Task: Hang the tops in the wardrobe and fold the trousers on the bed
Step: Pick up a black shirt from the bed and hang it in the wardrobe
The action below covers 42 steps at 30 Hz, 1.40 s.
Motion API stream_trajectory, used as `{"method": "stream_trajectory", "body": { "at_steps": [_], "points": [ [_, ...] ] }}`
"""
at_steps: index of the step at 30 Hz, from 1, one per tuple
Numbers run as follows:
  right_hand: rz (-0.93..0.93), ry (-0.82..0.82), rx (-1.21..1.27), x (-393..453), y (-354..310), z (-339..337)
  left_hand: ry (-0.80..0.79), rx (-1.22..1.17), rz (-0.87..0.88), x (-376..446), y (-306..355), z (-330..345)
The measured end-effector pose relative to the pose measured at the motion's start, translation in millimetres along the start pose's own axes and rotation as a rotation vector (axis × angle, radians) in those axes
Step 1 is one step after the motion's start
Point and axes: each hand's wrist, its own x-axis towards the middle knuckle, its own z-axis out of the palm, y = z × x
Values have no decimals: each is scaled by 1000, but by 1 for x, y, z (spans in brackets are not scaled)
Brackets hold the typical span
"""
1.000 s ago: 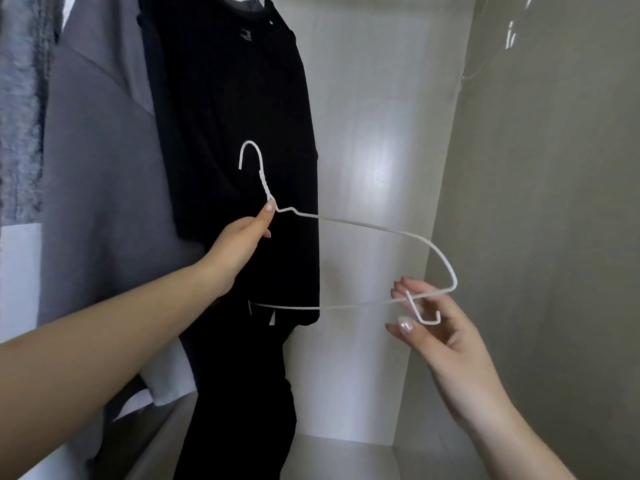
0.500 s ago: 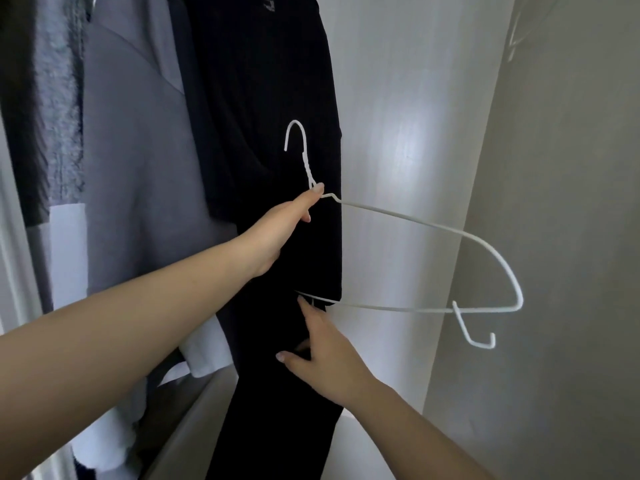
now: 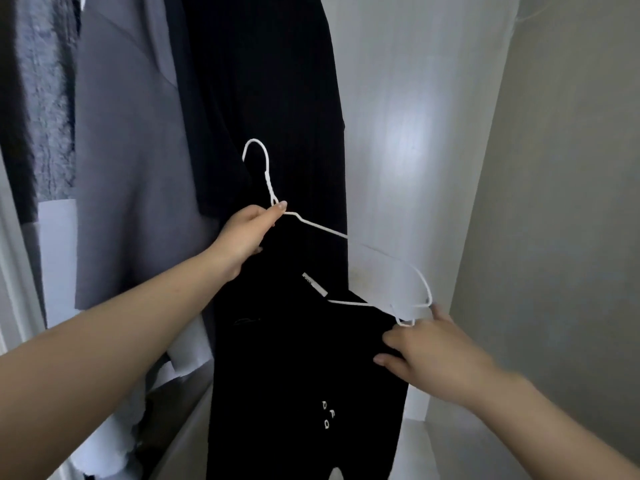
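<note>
The lower hem of the black top runs out of the frame's bottom edge, and its left shoulder hides the white wire hanger's near end. The small white letters on its front are too blurred to read. The left hand pinches the hanger just below the hook, in front of a long black garment hanging inside the wardrobe. The right hand, motion-blurred, grips the top's right shoulder beside the hanger's far end. A grey garment hangs at left.
</note>
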Motion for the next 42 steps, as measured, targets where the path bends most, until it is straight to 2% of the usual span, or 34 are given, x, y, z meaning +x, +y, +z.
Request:
{"method": "stream_trajectory", "body": {
  "at_steps": [6, 11, 16, 19, 23, 28, 32, 39, 42],
  "points": [
    [10, 96, 0, -25, 30, -22, 37, 111, 68, 7, -19, 9],
    [-138, 238, 62, -31, 44, -37, -34, 178, 90, -4, -22, 26],
    [-241, 210, -78, -13, 36, -48, -118, 221, 144, -23, -15, 53],
    [-257, 213, -44, 0, 29, -53, -126, 263, 228, -31, -5, 70],
    [-213, 235, 120, -2, 36, -58, -111, 292, 308, -33, -2, 68],
    [-178, 264, 171, -20, 57, -64, -61, 428, 403, -25, -9, 53],
    [-149, 304, 240, -36, 65, -60, -36, 602, 344, -18, -15, 40],
    [42, 211, 372, -45, 74, -51, -42, 892, 305, -3, -21, 37],
    [128, 197, 571, -49, 70, -53, -48, 983, 291, 2, -20, 43]
  ]
}}
